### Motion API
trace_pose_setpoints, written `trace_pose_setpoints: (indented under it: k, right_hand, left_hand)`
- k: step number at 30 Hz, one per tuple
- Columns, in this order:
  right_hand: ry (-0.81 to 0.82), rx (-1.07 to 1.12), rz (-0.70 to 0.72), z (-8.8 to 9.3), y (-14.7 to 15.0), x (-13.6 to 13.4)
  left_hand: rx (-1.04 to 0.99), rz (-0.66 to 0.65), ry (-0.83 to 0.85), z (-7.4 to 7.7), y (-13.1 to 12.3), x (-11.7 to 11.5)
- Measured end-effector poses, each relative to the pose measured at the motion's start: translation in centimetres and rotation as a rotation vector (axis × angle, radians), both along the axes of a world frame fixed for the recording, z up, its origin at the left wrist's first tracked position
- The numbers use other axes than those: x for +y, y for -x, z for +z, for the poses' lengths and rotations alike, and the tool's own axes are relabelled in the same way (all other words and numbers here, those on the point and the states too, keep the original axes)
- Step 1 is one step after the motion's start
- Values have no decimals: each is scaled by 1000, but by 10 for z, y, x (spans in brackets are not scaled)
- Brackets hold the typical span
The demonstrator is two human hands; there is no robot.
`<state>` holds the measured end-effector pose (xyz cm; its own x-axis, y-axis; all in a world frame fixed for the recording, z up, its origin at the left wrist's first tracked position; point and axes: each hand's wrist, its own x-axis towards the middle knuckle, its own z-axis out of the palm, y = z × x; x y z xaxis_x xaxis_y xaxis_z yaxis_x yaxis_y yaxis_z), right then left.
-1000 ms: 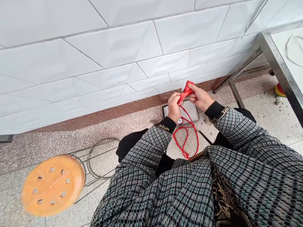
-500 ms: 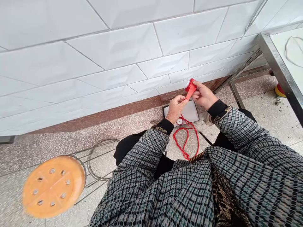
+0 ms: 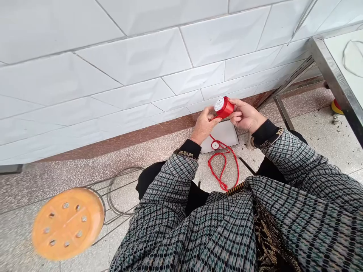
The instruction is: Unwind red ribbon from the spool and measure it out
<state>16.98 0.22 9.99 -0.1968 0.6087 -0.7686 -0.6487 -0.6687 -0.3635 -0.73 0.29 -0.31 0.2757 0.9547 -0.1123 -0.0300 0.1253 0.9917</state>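
A roll of red ribbon (image 3: 227, 108) with a white label on its end is held up between my hands. My left hand (image 3: 203, 124) grips its left side, the thumb at the lower edge. At the right side, the fingers of my right hand (image 3: 246, 116) close round the roll. Below lies a shallow white box (image 3: 227, 134) with a dark rim, partly hidden by my hands. A small white disc with a red edge (image 3: 215, 145) rests at the box's front, and a loop of red cord (image 3: 237, 166) trails over it onto the floor.
An orange round stool (image 3: 68, 223) with holes and wire legs lies at the left. A metal-framed table (image 3: 334, 75) stands at the right. White tiled wall (image 3: 141, 60) rises close in front. Small dark bits litter the speckled floor (image 3: 312, 132) at the right.
The ribbon's loose end, stretched between my hands before, now lies against the roll. My left hand has moved to the roll's left side, and the roll has turned to show its label.
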Motion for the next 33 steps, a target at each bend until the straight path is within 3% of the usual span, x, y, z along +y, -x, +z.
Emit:
trace_pose_setpoints:
  k: [8, 12, 17, 23, 28, 33]
  right_hand:
    - [2, 60, 247, 2, -4, -15]
    - [-19, 101, 278, 3, -5, -21]
    - [-186, 38, 241, 7, 5, -31]
    - [-438, -334, 76, -1, 33, -41]
    - [-359, -326, -95, -15, 22, -19]
    - [-220, -245, -203, -27, 5, 2]
  left_hand:
    - [-103, -229, 77, 34, 25, 1]
    - [-140, -300, 78, 35, 24, -3]
    - [-264, -165, 70, 19, 13, -7]
    - [-327, -23, 90, 6, -11, -12]
    - [-282, 161, 147, 2, -34, -22]
    - [-237, 98, 69, 5, -38, -27]
